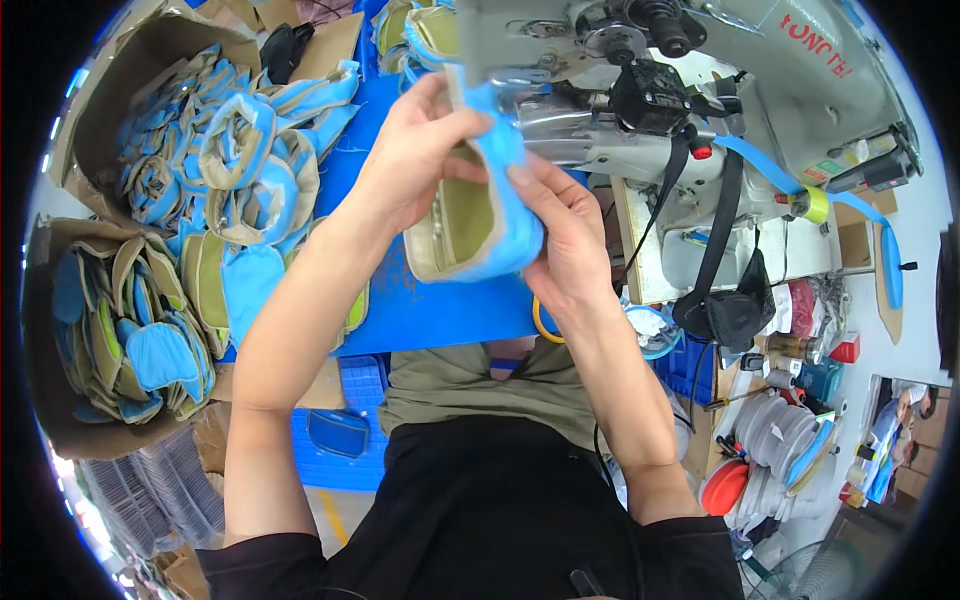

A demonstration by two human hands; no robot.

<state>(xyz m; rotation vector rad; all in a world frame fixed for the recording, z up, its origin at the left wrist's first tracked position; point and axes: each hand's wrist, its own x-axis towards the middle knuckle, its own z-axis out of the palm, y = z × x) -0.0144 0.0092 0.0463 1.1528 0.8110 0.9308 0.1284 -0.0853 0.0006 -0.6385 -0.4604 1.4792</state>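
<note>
Above the blue work surface (400,315) I hold up a small sewn fabric pouch (515,235), blue and beige outside with an olive lining. Its open side faces left. My left hand (405,150) pinches the upper edge between thumb and fingers. On the other side, my right hand (572,225) grips the blue wall, the thumb on top and some fingers hidden behind it. Just beyond the pouch stands an industrial sewing machine (650,150), with metal guides and a black part near its head.
At the left, one cardboard box (95,100) holds blue and beige fabric rings (237,145); another box (75,420) holds flat blue and olive panels (162,355). Blue tape (760,162) runs through a yellow roll (815,205) on the right. White reels (785,430) stand lower right.
</note>
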